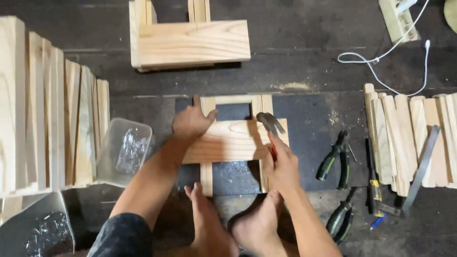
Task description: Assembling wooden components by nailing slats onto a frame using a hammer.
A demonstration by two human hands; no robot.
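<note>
With the right hand (282, 164) gripping the hammer (270, 124) and the left hand (190, 121) spread flat on the board (228, 140), a glancing blow risked bruised fingers.

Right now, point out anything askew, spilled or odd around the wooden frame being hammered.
Sawdust is strewn on the dark floor above the frame. A white cable trails loose across the floor. The person's bare feet sit close beside the frame, right below the hammer in the right hand, while the left hand steadies it.
</note>
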